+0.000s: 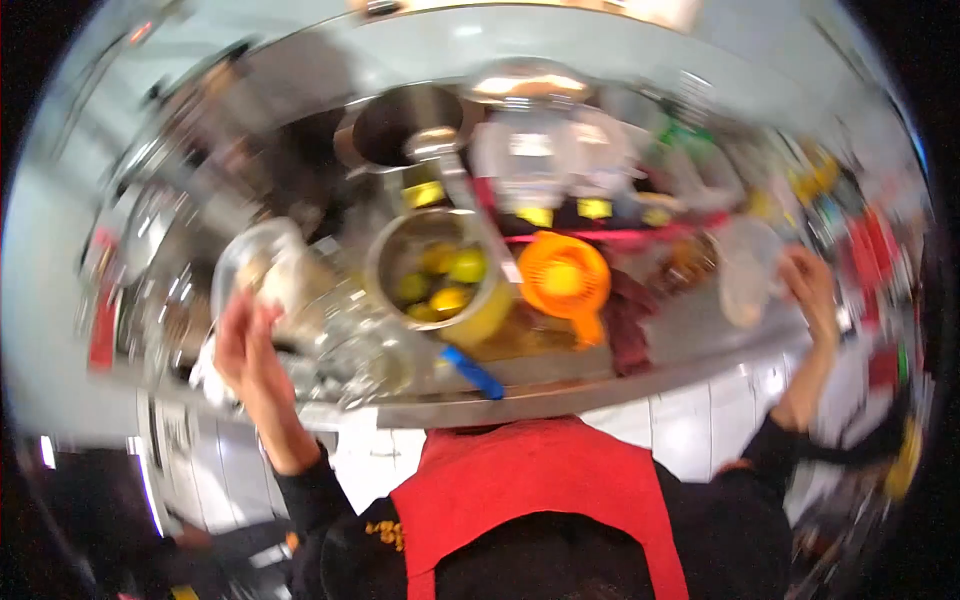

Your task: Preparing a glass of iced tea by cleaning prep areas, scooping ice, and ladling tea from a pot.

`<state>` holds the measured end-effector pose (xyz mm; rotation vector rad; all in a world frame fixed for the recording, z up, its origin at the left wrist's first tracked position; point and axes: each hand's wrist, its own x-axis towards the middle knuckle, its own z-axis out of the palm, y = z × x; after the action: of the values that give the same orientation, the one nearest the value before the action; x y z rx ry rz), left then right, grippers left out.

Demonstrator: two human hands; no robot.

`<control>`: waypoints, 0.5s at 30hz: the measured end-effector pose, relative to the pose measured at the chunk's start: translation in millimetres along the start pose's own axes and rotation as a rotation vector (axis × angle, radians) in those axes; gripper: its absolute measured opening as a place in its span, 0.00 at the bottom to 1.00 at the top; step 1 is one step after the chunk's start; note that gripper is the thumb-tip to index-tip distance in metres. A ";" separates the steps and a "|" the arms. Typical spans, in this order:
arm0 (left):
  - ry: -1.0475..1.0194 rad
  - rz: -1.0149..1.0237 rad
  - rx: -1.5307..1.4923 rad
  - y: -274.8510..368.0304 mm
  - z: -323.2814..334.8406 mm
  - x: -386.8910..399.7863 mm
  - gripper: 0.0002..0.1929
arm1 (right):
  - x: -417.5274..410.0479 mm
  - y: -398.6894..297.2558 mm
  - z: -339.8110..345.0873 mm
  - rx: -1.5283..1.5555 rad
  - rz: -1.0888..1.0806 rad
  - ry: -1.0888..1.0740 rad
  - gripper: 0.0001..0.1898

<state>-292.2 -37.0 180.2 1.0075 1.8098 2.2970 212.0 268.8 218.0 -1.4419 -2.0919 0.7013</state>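
Observation:
Motion blur softens the whole head view. My left hand is raised at the left, in front of a clear plastic container with pale contents. Whether its fingers grip anything is unclear. Far to the right, my right hand has bent fingers at the edge of a translucent plastic container; I cannot tell whether they hold it. Between my hands stands a metal pot with several green and yellow citrus fruits inside. Beside it lies an orange plastic citrus juicer with a yellow piece on it.
A blue-handled object lies near the metal counter's front edge. Glassy or clear plastic items crowd the left side. A dark red cloth lies right of the juicer. Behind are a large pot and lidded tubs.

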 end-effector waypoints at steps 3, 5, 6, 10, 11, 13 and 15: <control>0.272 0.111 0.046 1.9 -56.3 81.3 0.16 | -10.4 -23.3 2.7 0.108 -0.116 0.113 0.14; 0.387 0.178 0.315 -0.5 -114.5 139.4 0.16 | -8.9 -74.7 24.9 0.214 -0.290 -0.023 0.13; 0.448 0.220 0.500 -4.3 -146.6 170.6 0.14 | -9.4 -102.6 41.8 0.236 -0.337 -0.030 0.13; 0.431 0.194 1.333 -62.0 -253.9 283.7 0.19 | -4.2 -197.1 108.3 0.188 -0.455 -0.112 0.15; 0.311 0.134 1.401 -78.2 -257.0 307.9 0.23 | -5.6 -219.1 123.0 0.133 -0.528 -0.104 0.16; 0.094 0.059 1.350 -106.7 -266.8 349.0 0.30 | -21.3 -302.7 174.0 0.142 -0.598 -0.060 0.18; -0.101 0.101 1.356 -133.7 -264.3 384.1 0.31 | -31.5 -361.7 210.8 0.189 -0.669 -0.093 0.18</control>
<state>-775.9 -60.1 209.4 1.1873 3.2484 0.7035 -164.4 100.8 297.1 -0.5500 -2.3050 0.6668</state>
